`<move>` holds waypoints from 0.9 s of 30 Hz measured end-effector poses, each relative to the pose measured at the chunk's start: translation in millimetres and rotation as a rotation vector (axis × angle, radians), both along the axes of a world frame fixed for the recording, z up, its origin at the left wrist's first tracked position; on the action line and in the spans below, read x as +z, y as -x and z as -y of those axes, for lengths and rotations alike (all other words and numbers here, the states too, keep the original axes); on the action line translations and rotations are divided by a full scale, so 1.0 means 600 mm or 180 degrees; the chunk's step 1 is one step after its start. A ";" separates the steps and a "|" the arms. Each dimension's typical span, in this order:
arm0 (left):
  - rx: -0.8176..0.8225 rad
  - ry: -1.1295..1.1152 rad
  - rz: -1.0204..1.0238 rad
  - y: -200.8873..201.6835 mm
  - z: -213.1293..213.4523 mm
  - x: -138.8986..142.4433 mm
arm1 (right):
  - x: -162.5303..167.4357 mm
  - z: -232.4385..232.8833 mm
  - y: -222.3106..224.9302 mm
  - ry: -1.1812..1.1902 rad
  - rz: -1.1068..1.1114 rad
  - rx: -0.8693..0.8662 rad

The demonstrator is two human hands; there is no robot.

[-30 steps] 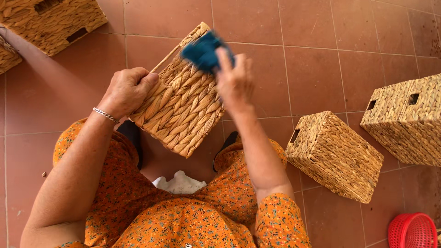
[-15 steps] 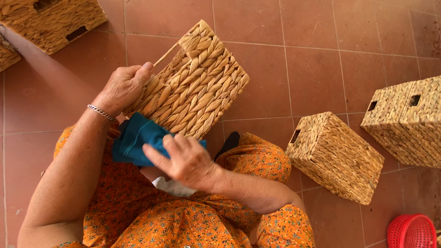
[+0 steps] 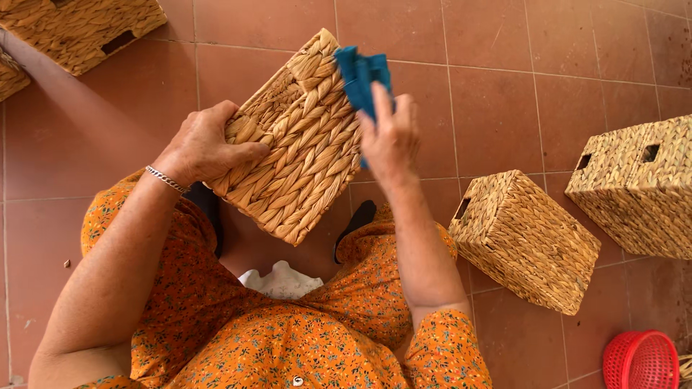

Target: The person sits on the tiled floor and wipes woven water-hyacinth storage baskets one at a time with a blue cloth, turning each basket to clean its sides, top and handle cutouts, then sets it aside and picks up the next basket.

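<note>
Woven straw basket (image 3: 299, 140) held tilted up off the red tile floor (image 3: 504, 79), just above the lap. Left hand (image 3: 205, 148) wrapped around its left edge, fingers curled over the weave and thumb pressed flat on the face, silver bracelet (image 3: 166, 179) on the wrist. Right hand (image 3: 389, 140) pressed against the basket's upper right corner, fingers mostly straight and closed loosely on a blue cloth (image 3: 360, 75), which sits bunched right on that corner. Orange flowered dress (image 3: 288, 338) filling the bottom of the view, with a bit of white fabric (image 3: 281, 281) in the lap.

Around on the floor: 1 similar basket (image 3: 526, 241) lying on its side just right of the right forearm, 1 more (image 3: 638, 187) further right, another (image 3: 79, 29) at the top left. Small red plastic basket (image 3: 641, 360) in the bottom right corner.
</note>
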State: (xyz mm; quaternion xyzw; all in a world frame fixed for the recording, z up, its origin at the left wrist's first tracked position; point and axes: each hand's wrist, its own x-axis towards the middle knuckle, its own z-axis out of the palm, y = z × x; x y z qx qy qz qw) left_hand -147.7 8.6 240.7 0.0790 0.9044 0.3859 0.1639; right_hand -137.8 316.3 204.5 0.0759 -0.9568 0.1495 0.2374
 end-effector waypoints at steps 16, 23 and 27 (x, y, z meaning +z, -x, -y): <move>0.0059 0.0083 0.0009 -0.012 -0.007 -0.007 | 0.002 0.007 -0.034 -0.0332 -0.0313 0.0079; 0.0353 -0.0600 -0.0045 -0.008 0.013 -0.011 | 0.016 0.045 -0.067 -0.0495 -0.0358 0.0219; 0.0805 -0.0308 -0.0548 0.021 0.035 -0.039 | 0.038 0.146 -0.209 -0.0479 -0.0246 0.1634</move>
